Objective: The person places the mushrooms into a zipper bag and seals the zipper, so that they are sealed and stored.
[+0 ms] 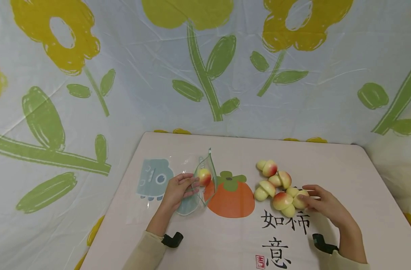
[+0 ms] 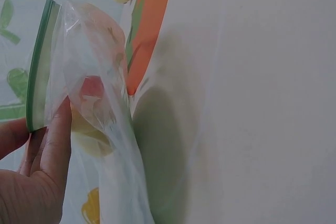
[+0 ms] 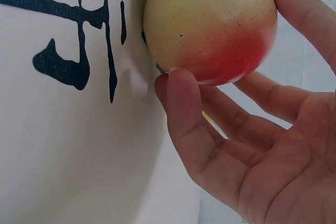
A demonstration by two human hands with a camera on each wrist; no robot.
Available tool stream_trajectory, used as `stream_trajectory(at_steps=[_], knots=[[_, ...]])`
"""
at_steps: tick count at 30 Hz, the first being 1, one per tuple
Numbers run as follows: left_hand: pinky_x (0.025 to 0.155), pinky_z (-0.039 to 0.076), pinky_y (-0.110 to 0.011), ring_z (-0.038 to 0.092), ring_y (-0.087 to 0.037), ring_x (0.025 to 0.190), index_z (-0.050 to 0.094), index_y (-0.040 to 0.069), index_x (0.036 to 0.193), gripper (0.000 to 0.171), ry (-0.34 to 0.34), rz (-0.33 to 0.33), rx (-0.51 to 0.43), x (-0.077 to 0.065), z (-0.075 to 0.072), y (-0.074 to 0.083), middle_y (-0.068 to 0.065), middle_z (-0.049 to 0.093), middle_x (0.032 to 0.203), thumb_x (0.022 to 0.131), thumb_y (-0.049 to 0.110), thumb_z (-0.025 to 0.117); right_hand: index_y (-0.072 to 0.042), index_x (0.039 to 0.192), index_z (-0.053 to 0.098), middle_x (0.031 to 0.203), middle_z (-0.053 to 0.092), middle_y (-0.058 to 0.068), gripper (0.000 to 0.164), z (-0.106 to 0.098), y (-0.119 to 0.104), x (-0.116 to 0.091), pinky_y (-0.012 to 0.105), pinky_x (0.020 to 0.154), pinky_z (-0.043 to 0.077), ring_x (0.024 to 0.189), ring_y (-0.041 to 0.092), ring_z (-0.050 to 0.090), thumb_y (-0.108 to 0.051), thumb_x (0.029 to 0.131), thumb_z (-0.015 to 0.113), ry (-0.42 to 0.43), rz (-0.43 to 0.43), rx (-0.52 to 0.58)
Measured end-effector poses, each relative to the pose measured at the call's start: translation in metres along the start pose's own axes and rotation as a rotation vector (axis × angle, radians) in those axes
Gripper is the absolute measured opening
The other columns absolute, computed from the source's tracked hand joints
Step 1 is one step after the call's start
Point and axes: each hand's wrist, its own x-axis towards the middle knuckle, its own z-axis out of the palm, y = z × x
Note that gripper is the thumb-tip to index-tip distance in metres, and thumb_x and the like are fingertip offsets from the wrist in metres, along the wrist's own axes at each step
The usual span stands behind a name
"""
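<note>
My left hand (image 1: 178,189) pinches the green-edged mouth of a clear zip bag (image 2: 94,40). The bag's mouth stands spread toward the right. Inside it, just behind the opening, is a yellow and red toy mushroom (image 1: 204,177), seen blurred through the plastic in the left wrist view. On the right, my right hand (image 1: 328,204) curls its fingers and thumb around the red-tinged cap of another toy mushroom (image 3: 210,30). That one sits at the right end of a loose cluster of similar mushrooms (image 1: 283,201). Its underside is hidden.
More toy mushrooms (image 1: 267,168) trail toward the back of the table. The pale tabletop (image 1: 225,240) bears a printed orange persimmon (image 1: 230,200) and black characters (image 1: 276,253). A pale blue creature print (image 1: 153,180) lies under glossy plastic at left. Flowered cloth (image 1: 124,93) surrounds the table.
</note>
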Motion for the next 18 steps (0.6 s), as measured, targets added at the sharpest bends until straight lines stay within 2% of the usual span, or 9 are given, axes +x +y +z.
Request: stream_trajectory(at_steps=[7,14,18], knots=[[0.079,0.059,-0.04,0.07,-0.033,0.1,0.06,-0.005,0.122,0.027,0.003,-0.004,0.0,0.0002,0.0005,-0.0001,-0.021,0.07,0.114,0.098,0.005,0.064,0.011,0.143,0.036,0.124,0.053,0.032,0.067,0.0006,-0.0026,-0.0002,0.033,0.077,0.058,0.093,0.022,0.064,-0.031,0.099,0.065,-0.008,0.03,0.019],[0.078,0.059,-0.041,0.07,-0.034,0.101,0.06,-0.005,0.121,0.027,0.005,-0.006,0.0,-0.0006,0.0011,0.0006,-0.021,0.07,0.114,0.097,0.006,0.066,0.012,0.142,0.037,0.134,0.042,0.041,0.065,0.003,0.0003,0.0003,0.033,0.078,0.059,0.104,0.028,0.062,-0.03,0.1,0.064,0.01,0.017,0.038],[0.078,0.059,-0.04,0.069,-0.036,0.102,0.06,-0.005,0.121,0.028,0.006,-0.005,0.011,-0.0008,0.0013,0.001,-0.021,0.07,0.114,0.097,0.007,0.066,0.013,0.141,0.037,0.135,0.041,0.042,0.064,0.0039,0.0022,0.0012,0.033,0.078,0.059,0.106,0.031,0.062,-0.028,0.101,0.063,0.024,0.01,0.036]])
